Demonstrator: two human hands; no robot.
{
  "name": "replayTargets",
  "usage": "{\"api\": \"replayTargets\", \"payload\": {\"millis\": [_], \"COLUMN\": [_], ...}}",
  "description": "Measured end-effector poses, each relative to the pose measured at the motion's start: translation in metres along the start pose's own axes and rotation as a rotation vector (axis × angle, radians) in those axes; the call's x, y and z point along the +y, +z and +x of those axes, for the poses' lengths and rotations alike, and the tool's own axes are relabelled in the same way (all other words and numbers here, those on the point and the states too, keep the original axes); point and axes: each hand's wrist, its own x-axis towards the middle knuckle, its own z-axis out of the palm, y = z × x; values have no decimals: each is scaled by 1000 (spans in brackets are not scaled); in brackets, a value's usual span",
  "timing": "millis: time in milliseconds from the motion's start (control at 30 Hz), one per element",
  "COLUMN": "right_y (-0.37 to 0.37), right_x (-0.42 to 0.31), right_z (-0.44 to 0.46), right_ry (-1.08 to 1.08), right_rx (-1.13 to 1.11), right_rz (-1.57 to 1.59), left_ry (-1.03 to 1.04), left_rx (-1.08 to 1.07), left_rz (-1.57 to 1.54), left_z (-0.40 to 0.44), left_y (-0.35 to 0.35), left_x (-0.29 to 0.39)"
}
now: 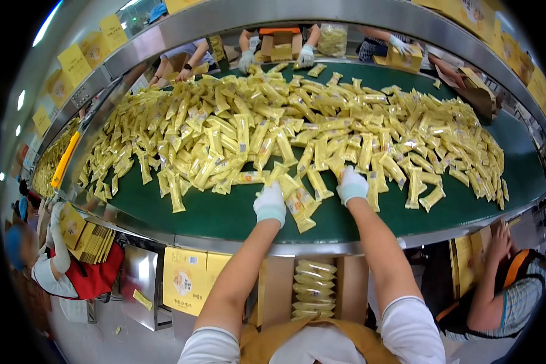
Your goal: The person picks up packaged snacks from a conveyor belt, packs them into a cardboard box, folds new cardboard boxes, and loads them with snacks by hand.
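My left hand (270,201), in a white glove, is at the near edge of a big heap of yellow wrapped snack packets (242,130). Its fingers are closed on packets at their tips, partly hidden by the wrappers. A loose packet (301,209) lies just right of that hand on the green conveyor belt (224,212). My right hand (352,185), also gloved, reaches into the heap's front edge with bent fingers closed on a packet (335,164). Below my arms, an open cardboard box (350,285) holds a stack of several packets (314,288).
A metal rail (333,249) edges the belt in front of me. Yellow cartons (185,280) stand at lower left. Across the belt are co-workers' gloved hands (306,56) and boxes. One person (82,267) works at left, another (497,291) at right.
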Motion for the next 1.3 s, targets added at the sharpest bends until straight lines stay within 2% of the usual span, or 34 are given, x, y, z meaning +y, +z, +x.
{"api": "replayTargets", "payload": {"millis": [100,200,267,333,400,467,533,567,600,700,800,833,867,900,1000,1033,1133,1233,1300], "right_y": [-9,-9,-2,-1,2,-20,-8,-7,-8,-33,-50,-53,-62,-76,-78,-72,-54,-53,-60], "right_x": [13,38,62,80,85,76,77,78,78,61,49,51,54,55,85,96,115,111,108], "right_z": [-13,-42,-58,-80,-94,-120,-124,-123,-118,-110,-101,-96,-89,-85,-62,-53,-37,-39,-46], "right_ry": [-120,-258,-358,-461,-494,-560,-533,-494,-454,-296,-272,-307,-250,-224,-232,-213,-136,-111,-94], "right_rx": [14,76,196,330,290,322,350,300,251,-67,-230,-217,-264,-219,16,15,-173,-162,-198], "right_rz": [-49,-156,-290,-378,-322,-212,-266,-257,-248,-275,-368,-329,-255,-204,-93,-65,3,-32,-62], "left_ry": [45,149,196,351,541,502,415,295,249,299,354,359,360,362,507,553,824,1187,1152], "left_rx": [-40,90,123,248,418,366,290,97,62,28,-41,-66,-92,-146,-142,-149,-117,-151,-317], "left_rz": [-47,35,224,273,305,179,142,51,68,185,274,283,291,255,-94,-230,-254,-157,30], "left_z": [-7,-19,-30,-34,-40,-58,-67,-62,-55,-48,-53,-57,-60,-64,-68,-71,-65,-40,-37], "left_y": [-16,-16,-18,3,18,3,-10,-19,-20,-17,-17,-19,-23,-32,-34,-44,-61,-54,-55], "left_x": [-11,-43,-66,-97,-115,-105,-93,-89,-90,-96,-100,-102,-105,-104,-118,-107,-65,-24,-8]}}
